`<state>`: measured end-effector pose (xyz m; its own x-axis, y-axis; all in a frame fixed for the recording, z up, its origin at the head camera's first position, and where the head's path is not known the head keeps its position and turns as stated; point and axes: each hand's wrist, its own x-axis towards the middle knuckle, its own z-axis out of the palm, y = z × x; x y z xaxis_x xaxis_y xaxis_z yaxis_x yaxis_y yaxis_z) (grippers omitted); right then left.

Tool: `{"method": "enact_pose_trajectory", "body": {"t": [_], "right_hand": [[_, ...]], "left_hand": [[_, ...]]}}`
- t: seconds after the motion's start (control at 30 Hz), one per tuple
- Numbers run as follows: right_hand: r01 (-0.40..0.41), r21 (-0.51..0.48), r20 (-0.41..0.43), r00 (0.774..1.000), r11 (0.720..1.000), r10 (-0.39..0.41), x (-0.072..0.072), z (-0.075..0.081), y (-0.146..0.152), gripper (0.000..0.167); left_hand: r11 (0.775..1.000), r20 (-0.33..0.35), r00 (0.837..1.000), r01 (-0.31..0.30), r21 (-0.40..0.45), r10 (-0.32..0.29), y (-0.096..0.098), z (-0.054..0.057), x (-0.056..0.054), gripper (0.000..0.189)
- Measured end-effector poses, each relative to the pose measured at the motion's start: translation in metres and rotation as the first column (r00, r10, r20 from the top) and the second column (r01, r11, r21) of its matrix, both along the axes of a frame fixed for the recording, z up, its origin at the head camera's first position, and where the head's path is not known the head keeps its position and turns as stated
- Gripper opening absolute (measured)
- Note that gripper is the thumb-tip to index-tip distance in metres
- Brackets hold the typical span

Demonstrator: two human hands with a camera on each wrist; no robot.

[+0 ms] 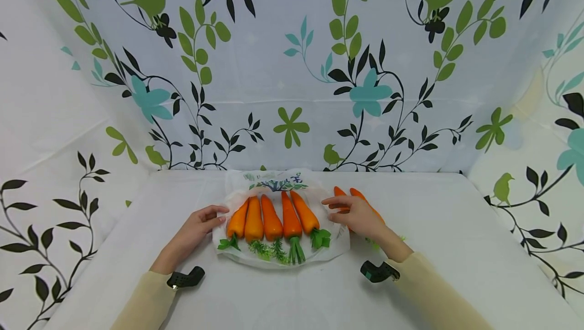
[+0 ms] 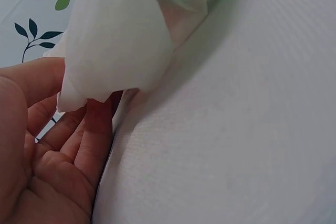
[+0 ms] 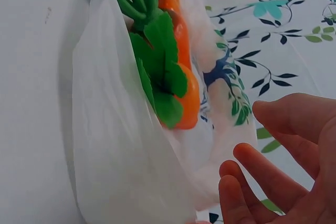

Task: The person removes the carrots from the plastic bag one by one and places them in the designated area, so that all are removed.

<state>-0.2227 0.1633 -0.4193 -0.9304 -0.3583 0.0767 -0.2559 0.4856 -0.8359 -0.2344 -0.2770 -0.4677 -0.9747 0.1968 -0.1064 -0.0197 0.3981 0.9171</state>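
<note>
Carrots (image 1: 271, 218), five of them, glossy orange and tapering with green leafy tops, lie side by side in a spread-open white plastic bag with a printed tree (image 1: 336, 247), at the centre of the frame. Two more orange carrots (image 1: 363, 199) lie outside it, right of centre, partly behind the right hand (image 1: 358, 216); seemingly five are placed and two remain. That hand is loosely spread, holding nothing visible; the left hand (image 1: 198, 226) appears to pinch the bag's left edge.

A cream left sleeve (image 1: 145, 298) and matching cream right sleeve (image 1: 440, 292); black, curved, compact left wrist camera (image 1: 186, 277) and right wrist camera (image 1: 378, 271).
</note>
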Motion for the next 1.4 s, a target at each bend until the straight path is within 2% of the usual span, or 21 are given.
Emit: {"method": "enact_pose_trajectory", "body": {"t": [0.2,0.37,0.97,1.4], "right_hand": [[-0.055,-0.014,0.004,0.998,0.998,0.055,-0.002,-0.005,-0.014,0.034],[-0.085,-0.028,-0.026,0.996,0.996,0.085,-0.004,-0.009,-0.023,0.033],[-0.086,0.091,-0.038,0.995,0.992,0.09,0.0,-0.023,-0.046,0.037],[-0.058,0.073,-0.027,0.998,0.996,0.06,0.001,-0.024,-0.048,0.032]], "left_hand": [[1.0,-0.003,1.0,-0.001,0.0,0.001,0.0,0.0,0.0,0.04],[1.0,-0.003,1.0,0.0,-0.006,0.0,0.0,0.0,0.0,0.04],[1.0,-0.02,1.0,-0.002,-0.017,0.001,0.0,-0.001,-0.001,0.039],[1.0,-0.02,1.0,0.003,-0.004,-0.004,0.0,-0.003,-0.002,0.04]]}}
